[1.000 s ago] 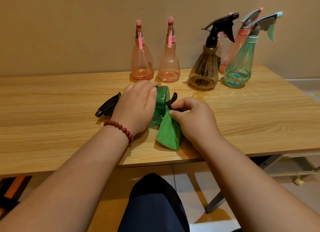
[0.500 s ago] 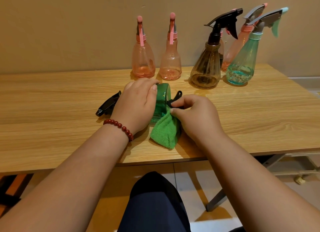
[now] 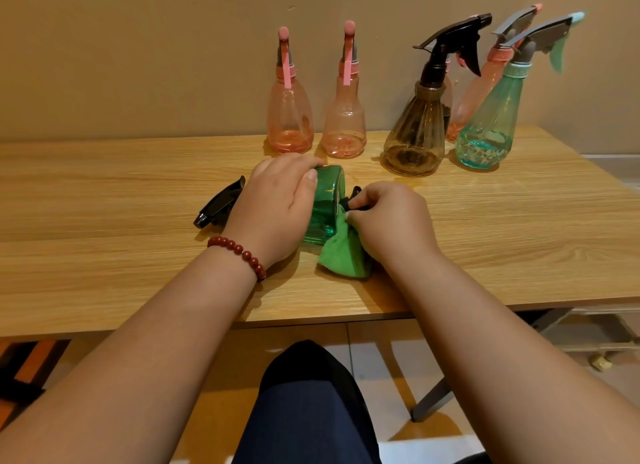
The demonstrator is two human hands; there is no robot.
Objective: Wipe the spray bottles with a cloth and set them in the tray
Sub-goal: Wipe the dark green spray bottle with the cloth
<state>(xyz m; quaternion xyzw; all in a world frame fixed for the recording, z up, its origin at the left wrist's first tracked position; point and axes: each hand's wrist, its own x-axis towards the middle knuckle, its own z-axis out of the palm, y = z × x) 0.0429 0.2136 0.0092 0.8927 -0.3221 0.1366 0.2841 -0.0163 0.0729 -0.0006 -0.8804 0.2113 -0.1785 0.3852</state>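
Table (image 3: 104, 193) by beige wall (image 3: 138, 48); left hand (image 3: 273, 200) grips green bottle (image 3: 327, 200), right hand (image 3: 391, 221) pinches cloth (image 3: 341, 256)

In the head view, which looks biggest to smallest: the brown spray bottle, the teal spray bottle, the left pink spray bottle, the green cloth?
1. Brown spray bottle and teal spray bottle: about alike, no ranking.
2. Left pink spray bottle.
3. Green cloth, partly hidden under the right hand.

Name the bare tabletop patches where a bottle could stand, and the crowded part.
Bare: the table left of the left hand; right of the right hand, in front of the teal bottle. Crowded: the back row of standing bottles, and round the green bottle.
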